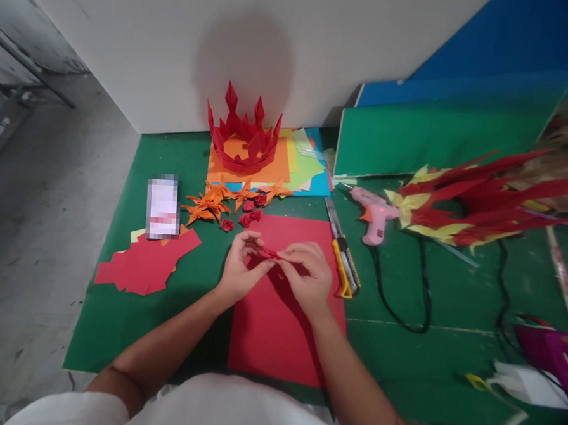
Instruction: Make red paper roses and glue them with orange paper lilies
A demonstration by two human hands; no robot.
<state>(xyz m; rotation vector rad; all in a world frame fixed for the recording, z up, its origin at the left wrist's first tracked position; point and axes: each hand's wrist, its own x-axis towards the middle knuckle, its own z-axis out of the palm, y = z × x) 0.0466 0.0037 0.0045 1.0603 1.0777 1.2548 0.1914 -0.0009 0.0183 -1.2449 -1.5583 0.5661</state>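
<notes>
- While two hands met above a red sheet (278, 331), a small folded paper piece (271, 254), also red, sat between their fingertips; I took it as the clock's centre, with twelve straight ahead of the person.
- The left hand (241, 265), towards eight o'clock, seemed to pinch one side with thumb and finger, its other fingers curled; the right hand (307, 274), towards four, pinched the opposite side between thumb and fingers.
- To my eye, the step asked for light fingertip pressure: one hand steadying, the other shaping, with no squeeze hard enough to crush the folds, which were too small for me to read.
- Red paper roses (249, 205) lay at eleven o'clock and orange flowers (207, 206) at ten, near enough on the desk (395, 364) that a careless knuckle might have brushed them.
- The utility knife (343, 248) lay at three, by the sheet's edge, blade apparently out, so the wrist was best kept clear; the pink glue gun (375, 218), at two, showed a reddish light and deserved treating as hot.
</notes>
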